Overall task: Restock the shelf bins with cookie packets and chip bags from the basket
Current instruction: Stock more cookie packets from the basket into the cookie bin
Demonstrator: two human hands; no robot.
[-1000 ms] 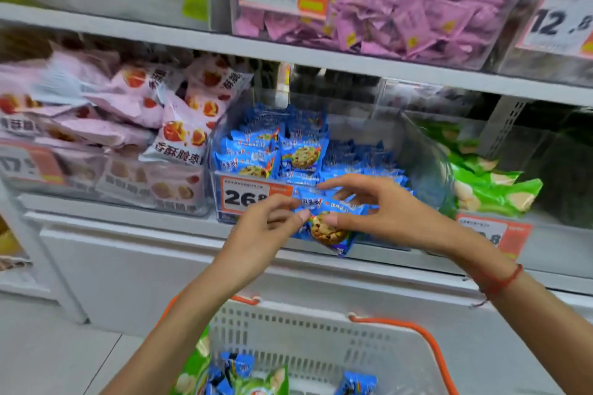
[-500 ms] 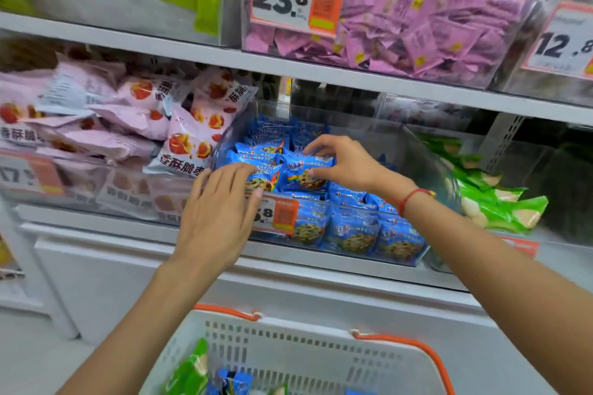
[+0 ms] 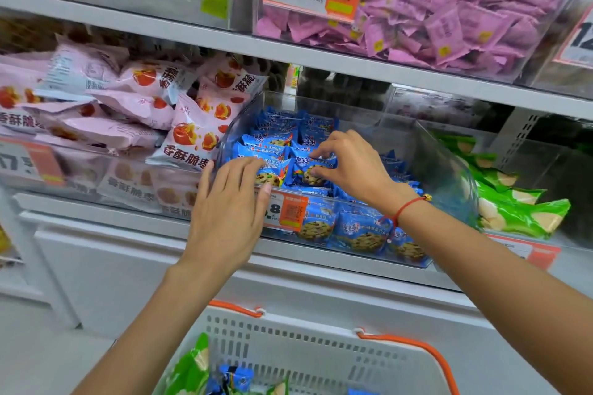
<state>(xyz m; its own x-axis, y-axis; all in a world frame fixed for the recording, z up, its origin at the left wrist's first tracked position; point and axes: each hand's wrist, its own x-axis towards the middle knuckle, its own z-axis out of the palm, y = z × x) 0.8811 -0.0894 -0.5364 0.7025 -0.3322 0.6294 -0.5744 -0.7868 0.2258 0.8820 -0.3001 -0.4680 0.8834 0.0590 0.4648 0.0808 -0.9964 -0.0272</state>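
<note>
A clear shelf bin (image 3: pixel 449 176) holds several blue cookie packets (image 3: pixel 359 234). My right hand (image 3: pixel 353 167) reaches over the bin's front edge, and its thumb and fingertips pinch one blue cookie packet (image 3: pixel 309 175) lying on top of the pile. My left hand (image 3: pixel 227 205) lies flat with straight fingers on the bin's front left corner, its fingertips touching the top packets. The white basket (image 3: pixel 321 359) with orange handles sits below me. It holds green chip bags (image 3: pixel 189 369) and a blue cookie packet (image 3: pixel 232 378).
A bin of pink snack bags (image 3: pixel 134 112) stands to the left and a bin of green chip bags (image 3: pixel 513 208) to the right. Purple packets (image 3: pixel 449 9) fill the bin on the shelf above. An orange price tag (image 3: pixel 288 212) hangs on the cookie bin's front.
Both hands held a cookie packet in front of the bin. My right hand has since carried it up into the bin, and my left hand has let go and flattened on the bin's front.
</note>
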